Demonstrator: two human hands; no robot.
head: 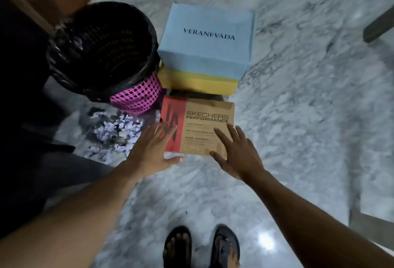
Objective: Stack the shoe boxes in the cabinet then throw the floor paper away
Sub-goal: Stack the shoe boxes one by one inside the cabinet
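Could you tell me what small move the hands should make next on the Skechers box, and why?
Probably close both hands on the box's two sides and lift it. The left hand and right hand are spread open over the Skechers box, gripping nothing yet. It lies alone on the floor, nearest the person, in front of the blue box stacked on the yellow box.

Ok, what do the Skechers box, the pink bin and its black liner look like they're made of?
Skechers box: matte brown cardboard with a red printed panel, judging by its kraft colour and flat folded edges.
Pink bin: probably moulded plastic, from its uniform lattice.
Black liner: thin glossy plastic film, wrinkled over the rim.
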